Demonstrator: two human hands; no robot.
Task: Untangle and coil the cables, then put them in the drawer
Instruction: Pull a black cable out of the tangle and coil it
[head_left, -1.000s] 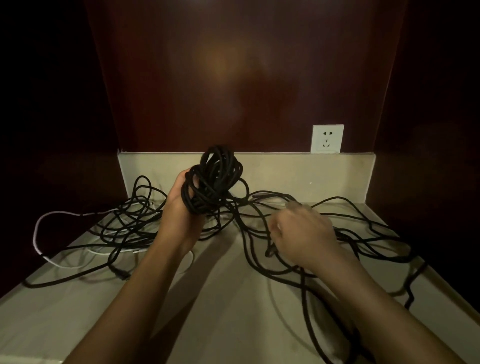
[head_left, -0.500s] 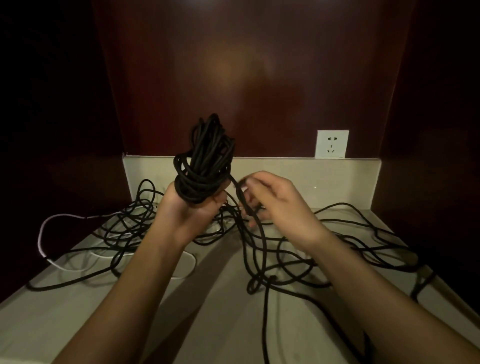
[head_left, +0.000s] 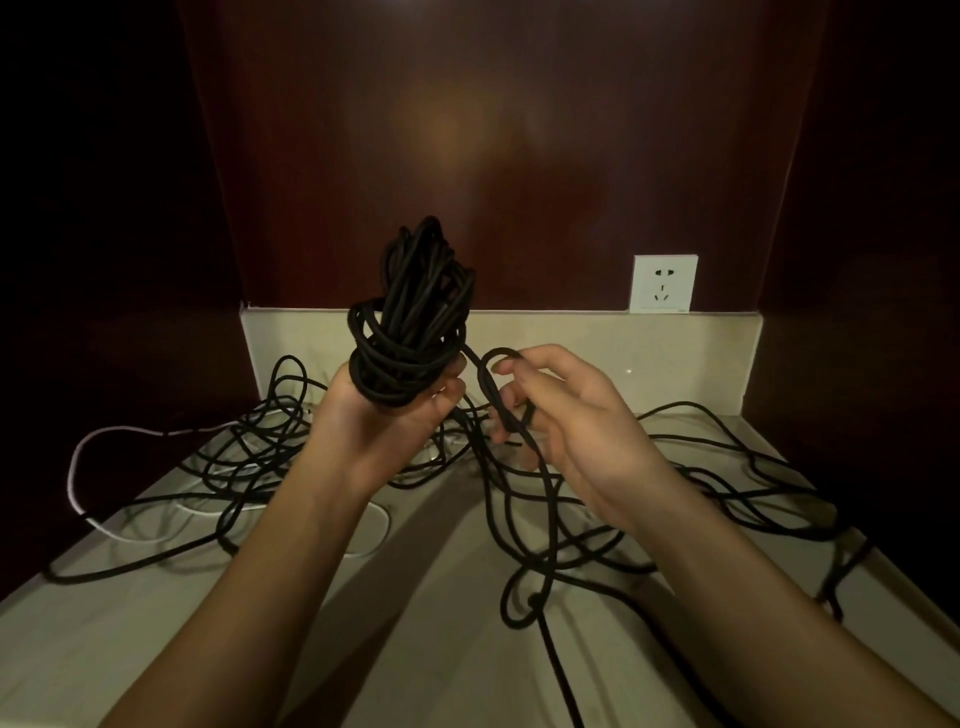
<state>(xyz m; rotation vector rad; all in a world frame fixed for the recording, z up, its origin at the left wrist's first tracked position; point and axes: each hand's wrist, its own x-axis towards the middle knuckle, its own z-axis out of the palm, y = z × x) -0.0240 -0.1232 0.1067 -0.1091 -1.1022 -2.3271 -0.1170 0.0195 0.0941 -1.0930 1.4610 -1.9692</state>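
Note:
My left hand (head_left: 384, 421) grips a thick bundle of coiled black cable (head_left: 413, 317), held upright above the counter. Just to its right, my right hand (head_left: 566, 415) pinches a loop of the same black cable (head_left: 496, 387) that runs out of the bundle. From that loop the black cable drops into a loose tangle (head_left: 613, 525) spread over the beige counter (head_left: 156, 634). A thin white cable (head_left: 78, 462) lies mixed with more black loops on the left. No drawer is in view.
The counter sits in a dark wooden niche with walls on both sides and a low beige backsplash (head_left: 691, 353). A white wall socket (head_left: 664, 283) is mounted at the back right. Black cable hangs over the right edge (head_left: 841, 577).
My right hand rose from the tangle on the counter to beside the bundle, bringing a loop of cable with it. My left hand lifted the bundle higher and turned it upright.

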